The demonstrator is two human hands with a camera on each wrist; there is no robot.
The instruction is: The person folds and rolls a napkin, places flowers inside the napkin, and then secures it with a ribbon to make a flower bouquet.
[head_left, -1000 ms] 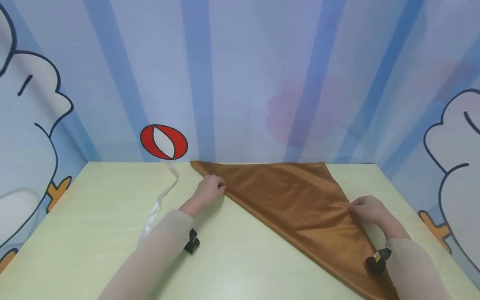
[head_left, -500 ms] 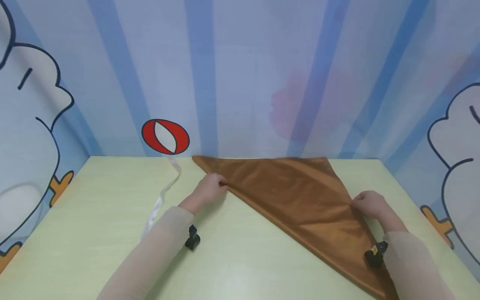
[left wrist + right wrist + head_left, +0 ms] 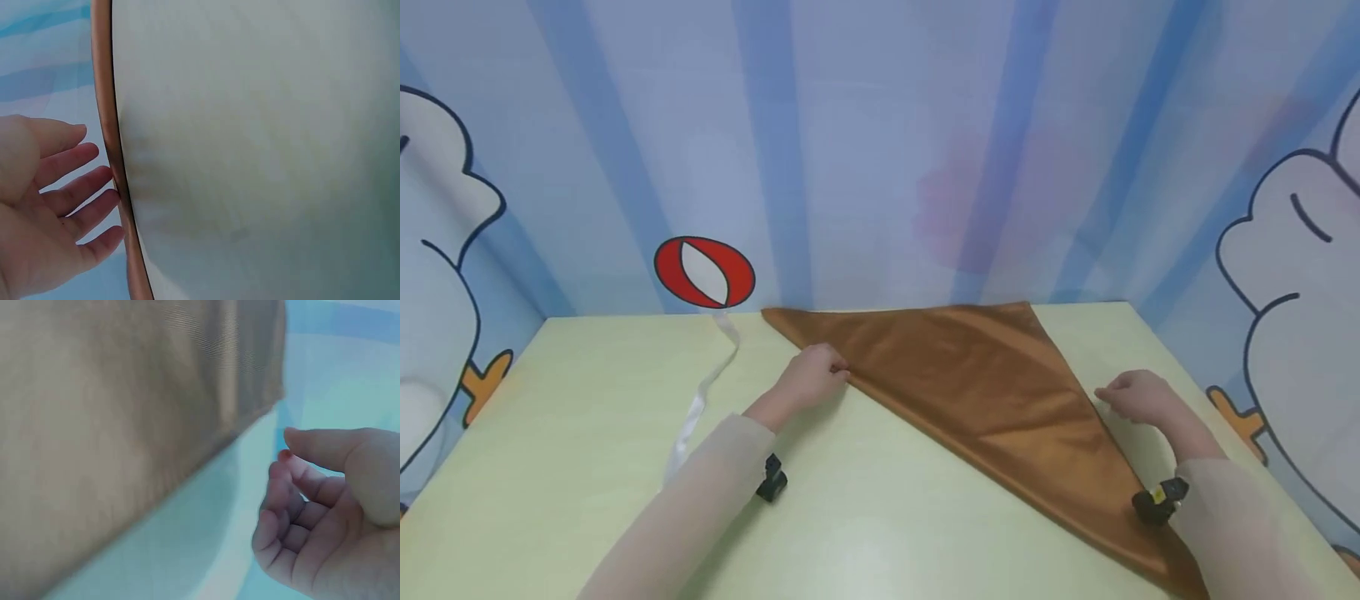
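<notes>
A shiny brown cloth, folded into a triangle, lies on the table with its long folded edge running diagonally. My left hand is at this fold, near the far left corner. In the left wrist view, the fingers of the left hand are loosely bent, some fingertips right at the brown edge, thumb apart from them. Just right of the cloth's other edge is my right hand, holding nothing. The right wrist view shows a gap between the cloth and the loosely curled fingers of the right hand.
The pale yellow table meets a blue striped backdrop at the back. A white ribbon runs over the table left of my left arm, below a red and white oval. Each wrist carries a small black camera.
My right hand has let go of the cloth's right edge and moved slightly away to the right. The pucker there has eased. My left hand stays at the fold. The head view has shifted slightly.
</notes>
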